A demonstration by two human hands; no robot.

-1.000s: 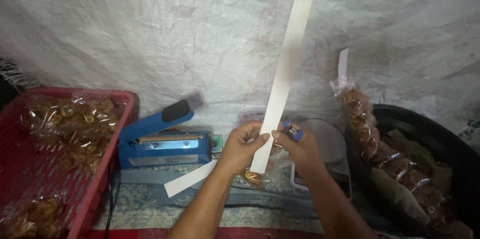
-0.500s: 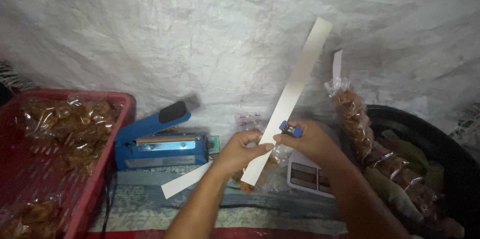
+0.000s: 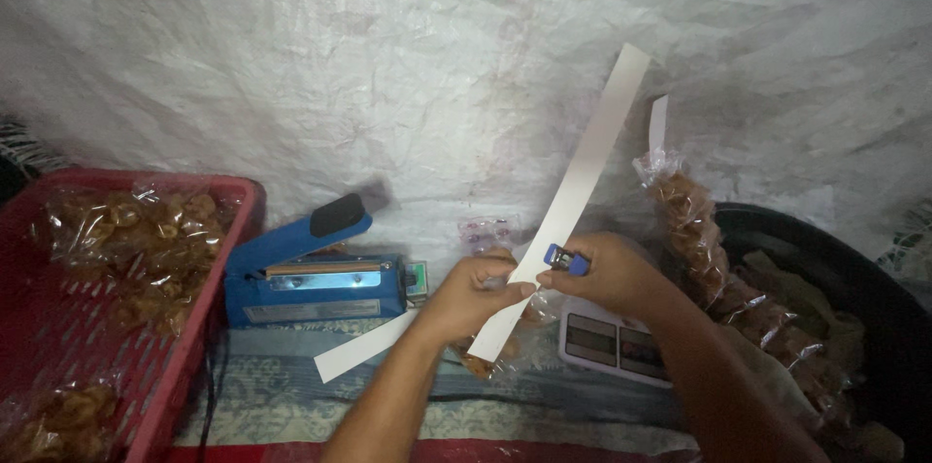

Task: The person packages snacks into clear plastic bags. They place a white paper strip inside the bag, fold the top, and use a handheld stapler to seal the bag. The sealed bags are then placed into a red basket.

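- Behind, a crinkled white plastic sheet (image 3: pixel 408 65) fills the backdrop.
- At left, a red basket (image 3: pixel 165 376) holds clear bags of fried snacks (image 3: pixel 126 230).
- Opposite, a black tub (image 3: pixel 854 279) carries a long snack bag (image 3: pixel 709 259).
- Between them sit a blue heat sealer (image 3: pixel 311 279) and a white scale (image 3: pixel 602 342).
- Up from the hands rises a long white paper strip (image 3: pixel 582 172), tilted right.
- Left hand (image 3: pixel 471 293): grip closed on the strip.
- Right hand (image 3: pixel 607 274): grip closed on a small blue stapler (image 3: pixel 566 259) at the strip's edge.
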